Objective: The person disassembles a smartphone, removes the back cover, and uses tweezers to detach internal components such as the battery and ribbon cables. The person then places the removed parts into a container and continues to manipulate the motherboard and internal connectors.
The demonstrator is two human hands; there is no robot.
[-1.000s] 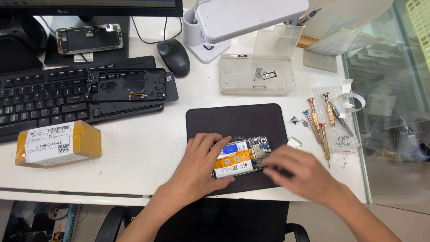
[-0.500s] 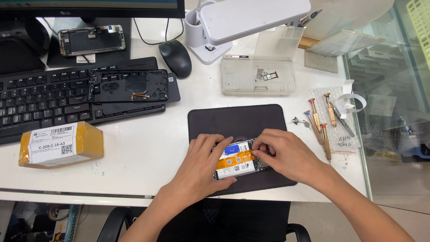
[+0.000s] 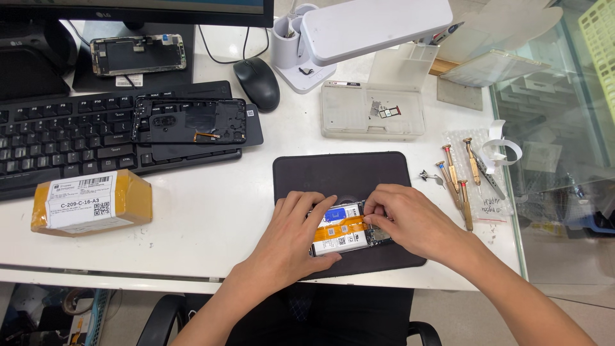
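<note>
1. Where the right hand (image 3: 410, 221) sat off at the phone's right end a second ago, it is now over the phone (image 3: 343, 229), fingertips pinched together at the top edge by the orange flex strip. I can't tell whether they grip a part or just press.
2. Left hand (image 3: 298, 230) hasn't moved: fingers spread flat, pinning the phone's left end to the mat (image 3: 339, 173). Nothing clamped, just holding it down.
3. My read: the shift means the work has gone from steadying to fine work on the flex or a connector at the upper edge.
4. Phone lies open, back off, battery up, on the near half of the mat, slightly tilted and close to the mat's front edge.
5. Edges: the mat's front runs near the desk (image 3: 211, 211) edge, so little margin toward the body.
6. Open room: the mat's far half is bare; bare desk left of the mat, up to the box (image 3: 90, 202).
7. Right side is tight: screwdrivers (image 3: 458, 182) and tweezers lie just beside the mat, and the desk ends at glass close behind.
8. Farther back: parts tray (image 3: 371, 112), mouse (image 3: 256, 83), keyboard (image 3: 64, 138) with a phone frame (image 3: 189, 120) on it.
</note>
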